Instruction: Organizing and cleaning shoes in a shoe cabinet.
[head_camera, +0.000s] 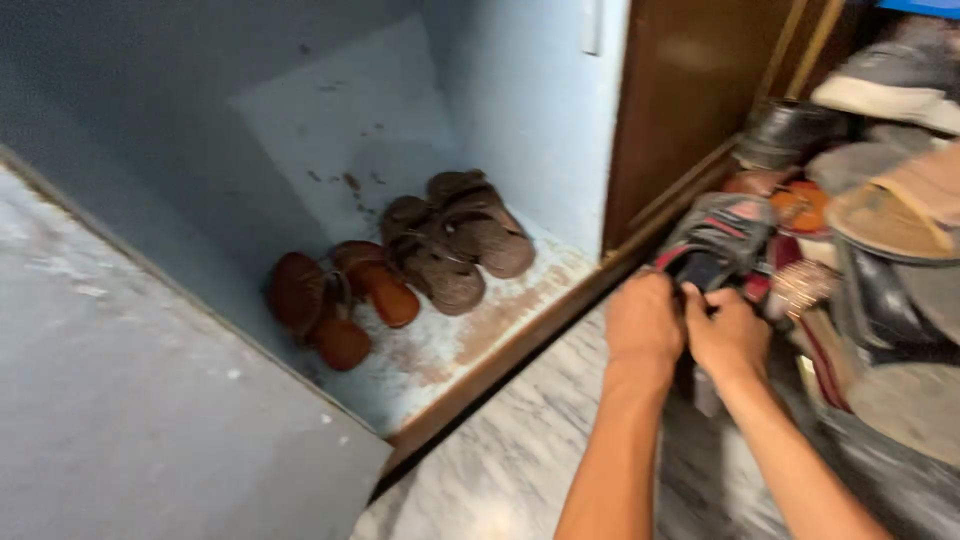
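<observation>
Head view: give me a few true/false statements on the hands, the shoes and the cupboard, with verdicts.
1. Both hands are on the same shoe. True: the left hand and the right hand grip a dark shoe with red trim.
2. The cupboard shelf holds nothing. False: brown sandals and a reddish-brown pair lie on it.
3. A heap of shoes lies to the right of the hands. True.
4. The floor is carpet. False: it is pale, veined stone or tile.
5. The left hand rests on the brown sandals. False: it is well apart from them, on the dark shoe.
</observation>
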